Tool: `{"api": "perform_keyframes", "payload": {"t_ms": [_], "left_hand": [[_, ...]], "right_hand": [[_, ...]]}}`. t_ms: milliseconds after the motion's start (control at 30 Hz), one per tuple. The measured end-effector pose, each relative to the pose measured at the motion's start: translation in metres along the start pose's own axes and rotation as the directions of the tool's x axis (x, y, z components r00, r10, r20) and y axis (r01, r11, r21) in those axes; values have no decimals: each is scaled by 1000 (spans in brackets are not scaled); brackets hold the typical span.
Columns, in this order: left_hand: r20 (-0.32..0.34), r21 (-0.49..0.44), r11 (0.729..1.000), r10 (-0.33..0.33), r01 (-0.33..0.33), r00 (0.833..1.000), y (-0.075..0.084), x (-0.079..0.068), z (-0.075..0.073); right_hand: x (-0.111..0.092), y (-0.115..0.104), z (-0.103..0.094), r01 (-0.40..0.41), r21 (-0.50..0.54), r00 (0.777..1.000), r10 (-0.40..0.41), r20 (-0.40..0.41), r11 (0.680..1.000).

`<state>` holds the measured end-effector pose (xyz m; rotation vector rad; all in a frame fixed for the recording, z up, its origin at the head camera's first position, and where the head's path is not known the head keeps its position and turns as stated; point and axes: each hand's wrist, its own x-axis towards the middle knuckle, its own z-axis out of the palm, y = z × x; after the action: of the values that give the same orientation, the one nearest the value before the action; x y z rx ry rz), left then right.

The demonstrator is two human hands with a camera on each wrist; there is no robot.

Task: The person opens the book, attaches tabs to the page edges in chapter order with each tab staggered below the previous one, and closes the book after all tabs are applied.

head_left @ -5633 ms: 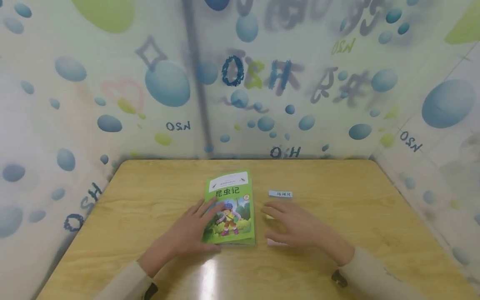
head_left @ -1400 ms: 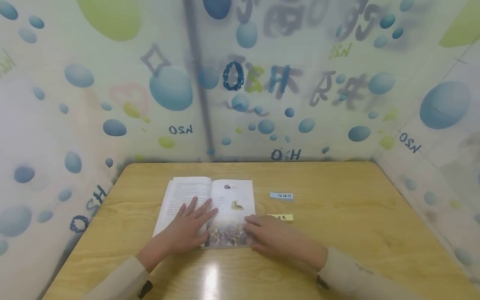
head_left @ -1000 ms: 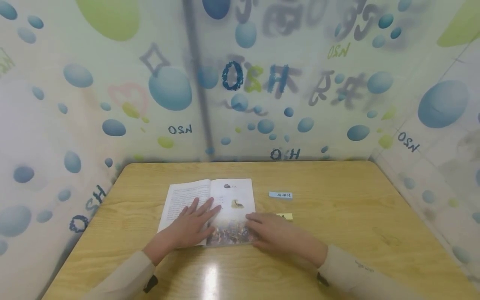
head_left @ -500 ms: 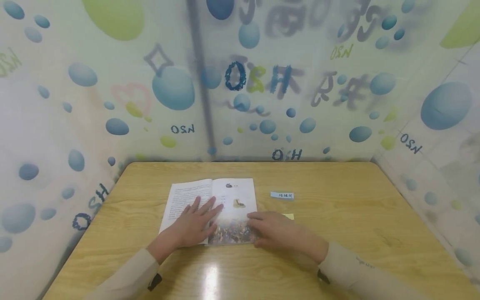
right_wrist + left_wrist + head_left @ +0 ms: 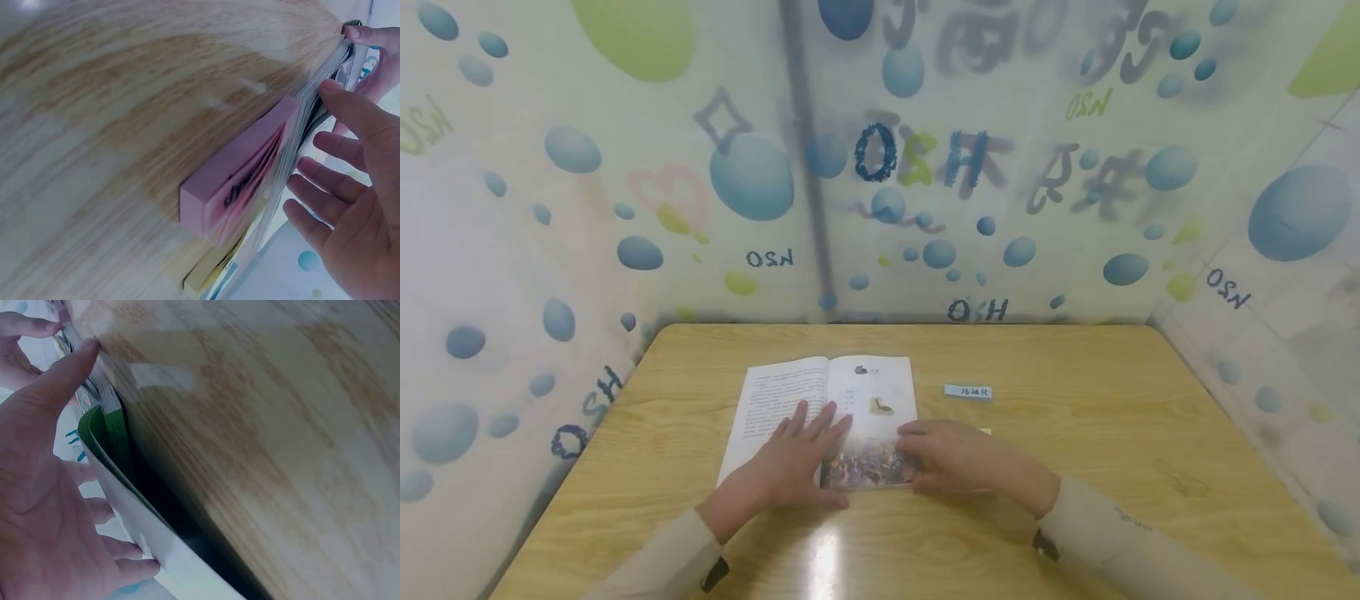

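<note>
Head view: your left hand [image 5: 782,471] spread its fingers over the open book [image 5: 880,387].
Right hand [image 5: 962,458]: fingers lay parted at the book's edge.

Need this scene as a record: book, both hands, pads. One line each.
Book: open on the wooden table; print on left page, pictures on right
Left hand: fingers spread across the left page and gutter
Right hand: at the right page's outer edge, fingers loosely bent
Blue pad: right of the book, handwriting on it
Yellow pad: mostly hidden by the right hand in the head view
Pink pad: beside the book, marked
</note>
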<state>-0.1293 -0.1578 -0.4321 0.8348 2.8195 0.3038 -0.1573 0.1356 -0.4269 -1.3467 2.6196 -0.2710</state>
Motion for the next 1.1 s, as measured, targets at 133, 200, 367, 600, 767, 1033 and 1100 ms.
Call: {"api": "perform_keyframes", "payload": {"t_ms": [133,200,367,600,767,1033,1100], "left_hand": [[-23,15,1000,-4,4,1000,0,2,1],[-36,13,1000,-3,3,999,0,2,1],[-65,14,1000,19,-18,998,-2,4,2],[-111,39,998,57,-53,992,-3,6,1],[-124,50,996,76,-70,989,-5,7,-1],[-126,48,996,78,-73,989,-9,7,-2],[-133,42,996,81,-76,988,-11,6,-2]], "right_hand": [[0,-1,-3,15,4,1000,-15,-12,1000],[0,-1,-5,28,13,999,-28,-27,1000],[2,0,-9,44,18,998,-43,-37,999],[1,2,-10,47,12,998,-46,-34,999],[-3,5,-10,57,42,998,-55,-38,997],[-13,12,-9,-14,26,1000,14,-14,1000],[-16,13,-9,-20,31,1000,20,-19,999]]}}
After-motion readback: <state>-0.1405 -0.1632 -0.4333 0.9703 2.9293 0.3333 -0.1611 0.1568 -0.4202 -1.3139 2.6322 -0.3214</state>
